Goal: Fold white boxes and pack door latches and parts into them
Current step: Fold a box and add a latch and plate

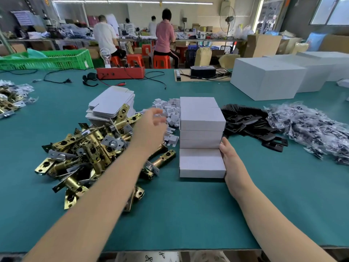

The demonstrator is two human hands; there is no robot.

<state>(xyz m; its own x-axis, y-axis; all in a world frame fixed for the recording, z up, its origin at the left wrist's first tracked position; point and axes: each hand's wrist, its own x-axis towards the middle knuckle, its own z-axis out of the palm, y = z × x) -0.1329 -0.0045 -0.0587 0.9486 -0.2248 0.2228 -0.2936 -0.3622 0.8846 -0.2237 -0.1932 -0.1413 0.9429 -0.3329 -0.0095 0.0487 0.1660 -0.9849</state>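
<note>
- A stack of closed white cardboard boxes [202, 127] stands in the middle of the green table [188, 214]. Three front faces show one above another, and a seam on top marks a second column behind; the full count is hidden.
- One more closed white cardboard box [202, 163] lies alone on the table, touching the front of the stack.
- The right hand [231, 163] lies flat against the right side of this single box, fingers straight and together, fingertips reaching the lowest box of the stack; it presses rather than grasps.
- The left hand [151, 127] is blurred, raised above the heap of brass-coloured metal door latches [88, 154], too many to count. Its fingers are spread and relaxed, holding nothing, reaching toward the pile of small white cardboard inserts [168, 112].
- One pile of flat unfolded white box blanks [111, 104] sits behind the latches.
- A spread of flat black metal plates [249, 125] lies right of the stack, and beyond it a heap of small clear plastic bags of dark parts [311, 127].
- Two large white cartons [268, 80] stand at the far right.
- Four people work at the back benches, backs turned.
</note>
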